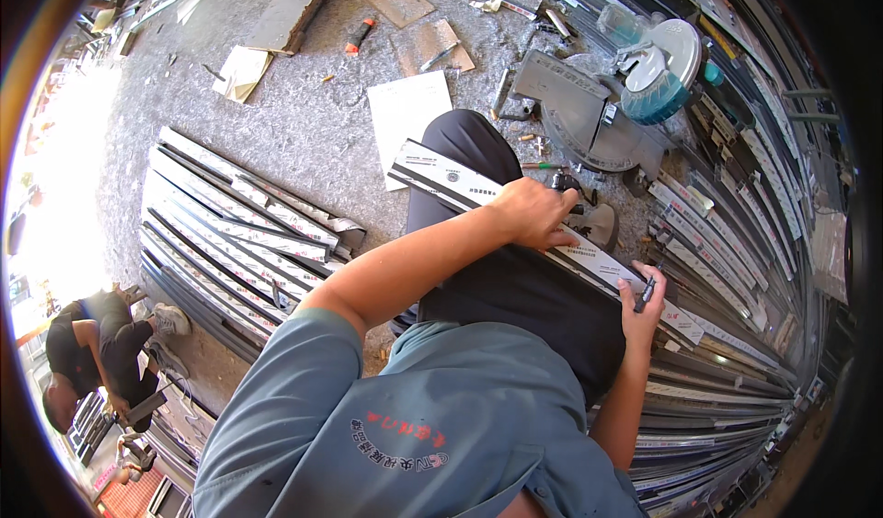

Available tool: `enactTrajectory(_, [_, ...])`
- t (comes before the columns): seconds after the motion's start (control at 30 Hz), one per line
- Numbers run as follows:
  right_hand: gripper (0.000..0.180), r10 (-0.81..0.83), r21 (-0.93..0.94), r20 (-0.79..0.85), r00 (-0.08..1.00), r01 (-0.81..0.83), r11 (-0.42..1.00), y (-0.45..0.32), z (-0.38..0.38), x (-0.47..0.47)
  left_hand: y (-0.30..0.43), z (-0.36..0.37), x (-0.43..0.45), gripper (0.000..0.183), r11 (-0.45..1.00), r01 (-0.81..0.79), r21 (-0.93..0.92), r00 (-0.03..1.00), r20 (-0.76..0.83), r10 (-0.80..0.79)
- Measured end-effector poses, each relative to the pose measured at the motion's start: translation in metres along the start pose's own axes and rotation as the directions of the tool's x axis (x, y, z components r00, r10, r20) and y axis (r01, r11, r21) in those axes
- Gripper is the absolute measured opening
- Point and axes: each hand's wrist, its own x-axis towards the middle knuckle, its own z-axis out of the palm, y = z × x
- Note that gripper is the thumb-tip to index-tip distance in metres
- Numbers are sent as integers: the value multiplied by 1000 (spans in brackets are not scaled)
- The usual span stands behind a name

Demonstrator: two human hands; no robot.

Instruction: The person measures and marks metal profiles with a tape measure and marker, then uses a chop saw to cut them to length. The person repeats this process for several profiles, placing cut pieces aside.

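A long profile bar (448, 176) with white printed film lies slantwise across my dark-trousered legs. My left hand (534, 213) grips it near its middle, the fingers curled over its edge. Further along, towards the bar's lower right end, my right hand (643, 294) holds a dark marker pen (645, 295) between the fingers, while its thumb and a fingertip touch the bar. Beneath the bar's upper left end, a white sheet (410, 104) rests on the floor.
A miter saw (593, 114) stands on the floor at the upper right. Stacked film-covered profiles (227, 235) lie at left, and many more profiles (717, 242) line the right side. An orange-and-black tool (359, 37) lies above. Another person (103, 352) sits at the lower left.
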Motion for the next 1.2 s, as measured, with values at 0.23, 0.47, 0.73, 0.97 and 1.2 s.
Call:
enactTrajectory(0.23, [51,25,-17,18,1000,-24,1000,-4,5,-2,-5,1,-5,67,1000,-21,12,999,-44,21])
enactTrajectory(0.47, [56,107,60,61,992,-110,992,-1,3,-2,-3,1,-2,69,1000,19,10,1000,0,-19])
enactTrajectory(0.73, [88,-120,-96,150,981,135,986,-11,-6,0,-3,6,1,69,999,36,-4,999,-13,-36])
enactTrajectory(0.97, [97,-93,-127,159,983,114,985,-7,-6,-2,2,1,1,69,998,56,-11,998,19,-56])
enactTrajectory(1.2, [55,-75,187,-12,997,76,979,-10,4,3,2,-3,1,67,992,128,23,986,109,-130])
